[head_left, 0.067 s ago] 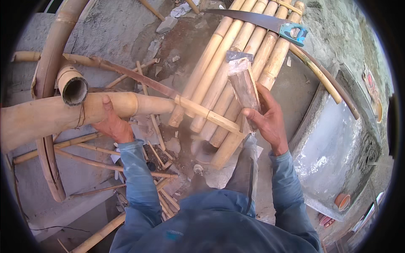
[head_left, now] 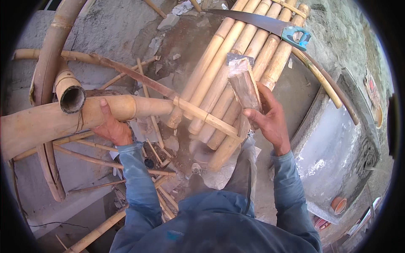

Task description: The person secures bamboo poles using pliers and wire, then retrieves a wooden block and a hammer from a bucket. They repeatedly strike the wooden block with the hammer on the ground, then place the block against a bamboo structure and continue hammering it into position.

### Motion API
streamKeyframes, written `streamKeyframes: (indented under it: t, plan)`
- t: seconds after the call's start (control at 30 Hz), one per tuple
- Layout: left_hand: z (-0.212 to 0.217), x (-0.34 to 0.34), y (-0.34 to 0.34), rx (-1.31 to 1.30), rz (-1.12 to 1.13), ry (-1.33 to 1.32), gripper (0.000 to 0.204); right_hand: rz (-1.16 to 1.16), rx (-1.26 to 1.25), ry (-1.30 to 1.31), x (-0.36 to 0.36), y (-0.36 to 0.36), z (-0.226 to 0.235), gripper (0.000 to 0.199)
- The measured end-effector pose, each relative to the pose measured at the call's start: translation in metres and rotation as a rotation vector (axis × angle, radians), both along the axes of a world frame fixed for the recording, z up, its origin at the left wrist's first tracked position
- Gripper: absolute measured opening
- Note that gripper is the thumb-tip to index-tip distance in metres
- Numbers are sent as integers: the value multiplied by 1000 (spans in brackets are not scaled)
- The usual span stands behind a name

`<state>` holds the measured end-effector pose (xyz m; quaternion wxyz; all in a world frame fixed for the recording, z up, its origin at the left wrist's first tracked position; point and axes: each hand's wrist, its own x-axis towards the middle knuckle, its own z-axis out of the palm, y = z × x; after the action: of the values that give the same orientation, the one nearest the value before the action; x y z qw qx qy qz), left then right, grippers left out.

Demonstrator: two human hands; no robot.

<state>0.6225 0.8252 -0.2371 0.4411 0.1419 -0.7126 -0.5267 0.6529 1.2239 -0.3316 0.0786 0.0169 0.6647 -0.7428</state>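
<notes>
My left hand (head_left: pixel 110 126) grips a thick bamboo pole (head_left: pixel 50 122) that lies across the left side and ends near the middle. A thin bamboo strip (head_left: pixel 202 114) runs from that pole across a bundle of bamboo poles (head_left: pixel 236 71). My right hand (head_left: pixel 270 120) holds a wood-handled chopping blade (head_left: pixel 244 82) upright over the bundle, its flat metal end at the top. A hollow cut bamboo stub (head_left: pixel 69 95) rests on the thick pole just left of my left hand.
A hand saw with a blue handle (head_left: pixel 291 36) lies across the far end of the bundle. Thin bamboo strips (head_left: pixel 139 158) and chips litter the concrete floor. A curved bamboo frame (head_left: pixel 46 76) stands left. A grey concrete basin (head_left: pixel 333 143) is at the right.
My right hand has shifted the blade slightly lower and closer over the bundle. My left hand stays on the thick pole.
</notes>
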Motion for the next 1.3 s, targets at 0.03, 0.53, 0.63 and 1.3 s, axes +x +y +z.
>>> streamKeyframes:
  t: [0.03, 0.53, 0.63, 1.3]
  plan:
    - [4, 4, 4, 10, 49, 10, 86, 64, -11, -6, -20, 10, -1, 89]
    - [-12, 5, 9, 116, 213, -32, 87, 311, -244, -117, -192, -23, -49, 78]
    - [-18, 25, 6, 192, 268, -40, 89, 445, -200, -109, -209, -59, -41, 76]
    - [-60, 48, -5, 89, 226, -107, 77, 984, -438, 440, -192, -274, 63, 77]
